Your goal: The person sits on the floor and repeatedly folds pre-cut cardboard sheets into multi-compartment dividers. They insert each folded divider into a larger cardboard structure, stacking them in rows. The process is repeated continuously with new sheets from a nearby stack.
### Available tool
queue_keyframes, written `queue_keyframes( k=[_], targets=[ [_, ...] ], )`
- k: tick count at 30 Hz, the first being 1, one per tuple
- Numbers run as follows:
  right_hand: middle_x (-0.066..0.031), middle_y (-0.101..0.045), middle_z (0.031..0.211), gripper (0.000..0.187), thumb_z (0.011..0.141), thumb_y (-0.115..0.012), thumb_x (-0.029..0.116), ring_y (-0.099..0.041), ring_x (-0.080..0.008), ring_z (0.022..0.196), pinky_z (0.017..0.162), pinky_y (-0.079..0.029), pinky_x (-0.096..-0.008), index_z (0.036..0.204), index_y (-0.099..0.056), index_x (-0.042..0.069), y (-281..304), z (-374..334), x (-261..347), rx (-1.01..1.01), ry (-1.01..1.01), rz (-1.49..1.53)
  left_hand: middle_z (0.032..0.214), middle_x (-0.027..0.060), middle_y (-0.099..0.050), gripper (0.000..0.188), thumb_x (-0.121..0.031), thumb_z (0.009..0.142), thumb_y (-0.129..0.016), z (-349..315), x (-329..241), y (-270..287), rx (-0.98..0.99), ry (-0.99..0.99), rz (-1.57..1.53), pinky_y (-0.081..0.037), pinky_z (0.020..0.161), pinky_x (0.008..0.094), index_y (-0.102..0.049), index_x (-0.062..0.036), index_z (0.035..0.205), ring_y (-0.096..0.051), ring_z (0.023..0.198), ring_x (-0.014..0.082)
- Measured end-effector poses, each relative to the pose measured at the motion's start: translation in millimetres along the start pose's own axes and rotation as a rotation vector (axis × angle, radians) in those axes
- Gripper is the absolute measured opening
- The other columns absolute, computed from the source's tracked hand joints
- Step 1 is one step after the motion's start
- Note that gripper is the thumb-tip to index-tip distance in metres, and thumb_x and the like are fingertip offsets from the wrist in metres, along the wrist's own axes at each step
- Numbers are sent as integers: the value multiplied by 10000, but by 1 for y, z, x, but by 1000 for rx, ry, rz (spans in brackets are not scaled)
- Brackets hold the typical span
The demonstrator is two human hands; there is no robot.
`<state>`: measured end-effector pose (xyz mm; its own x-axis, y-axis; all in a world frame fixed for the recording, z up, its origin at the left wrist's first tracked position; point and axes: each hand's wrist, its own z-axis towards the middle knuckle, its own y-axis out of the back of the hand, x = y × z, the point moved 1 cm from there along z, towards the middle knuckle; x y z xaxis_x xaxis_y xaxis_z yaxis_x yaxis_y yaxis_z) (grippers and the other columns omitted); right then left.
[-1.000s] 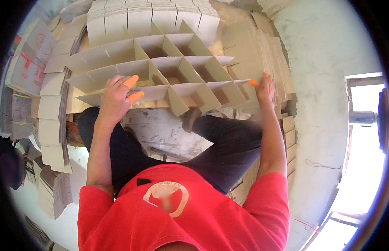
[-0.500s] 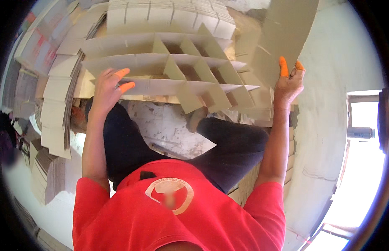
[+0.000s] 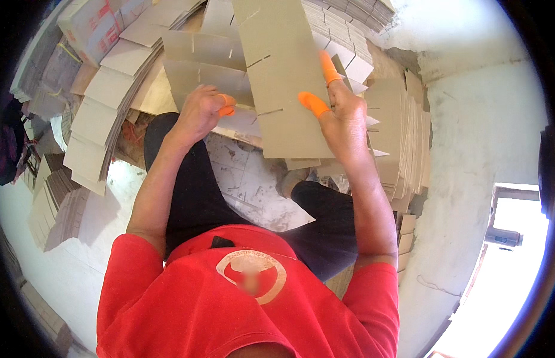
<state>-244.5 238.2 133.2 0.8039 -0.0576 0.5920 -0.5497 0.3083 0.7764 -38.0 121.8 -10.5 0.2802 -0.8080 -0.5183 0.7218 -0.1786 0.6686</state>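
A long grey-brown cardboard divider strip (image 3: 283, 77) with slots cut in it is in my right hand (image 3: 343, 110). Orange finger covers sit on that hand's thumb and index finger, which grip the strip's right edge. My left hand (image 3: 200, 113) is closed, its orange-covered thumb and finger together beside the near standing strip; whether anything is pinched there is hidden. Behind the held strip, long slotted cardboard strips (image 3: 208, 71) stand on edge. The held strip covers most of the crossed divider grid, though a few pale tips show past my right hand.
Overlapping cardboard sheets (image 3: 98, 122) lie in a row on the left, with a taped carton (image 3: 89, 30) beyond. More slotted strips (image 3: 337, 39) are stacked at the back, and a stack (image 3: 403, 137) leans on the right near the pale wall (image 3: 468, 119). My legs straddle the floor below.
My right hand has brought the held strip left and nearer, in front of the grid. The left hand has shifted right, its fingers drawing together. The whole view has turned somewhat.
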Motion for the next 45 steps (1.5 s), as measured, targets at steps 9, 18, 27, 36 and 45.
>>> queue_keyframes(
  k=[9, 18, 27, 36, 45],
  targets=[
    [-162, -619, 1158, 643, 779, -698, -34, -518, -60, 756, 713, -453, -201, 1365, -435, -5, -9, 16, -13, -6, 70, 78, 657, 95, -572, 104, -87, 710, -703, 0, 5, 0, -6, -25, 31, -418, 642, 376, -669, -55, 803, -534, 685, 269],
    [-293, -596, 969, 603, 771, -632, -87, -620, -323, 713, 679, -491, -325, 1339, -442, -22, -44, 27, -28, 87, 303, 121, 655, 101, -545, 148, -94, 708, -710, 5, 5, -1, 15, -20, -3, -418, 645, 379, -678, -51, 847, -515, 690, 275],
    [-281, -565, 1167, 600, 774, -684, -5, -608, -407, 945, 782, -491, -342, 1322, -445, -40, -55, 45, -22, 224, 224, -87, 669, 98, -544, 162, -89, 702, -715, 10, 10, -5, 34, 14, -4, -428, 663, 387, -678, -60, 858, -525, 714, 280],
    [-285, -609, 1021, 837, 769, -667, 27, -587, -435, 951, 788, -479, -453, 1434, -164, -50, -69, 43, -12, 459, 147, -214, 702, 118, -587, 94, -39, 691, -683, 15, 10, -11, 2, 63, -45, -452, 662, 389, -674, -64, 781, -565, 719, 305],
    [-337, -570, 1002, 365, 728, -623, -71, -594, -462, 906, 800, -478, -468, 1060, -478, -114, -51, 26, -8, 499, 101, -79, 701, 117, -556, 162, -53, 691, -726, 11, 7, -9, 56, 70, -34, -435, 636, 389, -689, -51, 849, -540, 701, 304]
  ],
)
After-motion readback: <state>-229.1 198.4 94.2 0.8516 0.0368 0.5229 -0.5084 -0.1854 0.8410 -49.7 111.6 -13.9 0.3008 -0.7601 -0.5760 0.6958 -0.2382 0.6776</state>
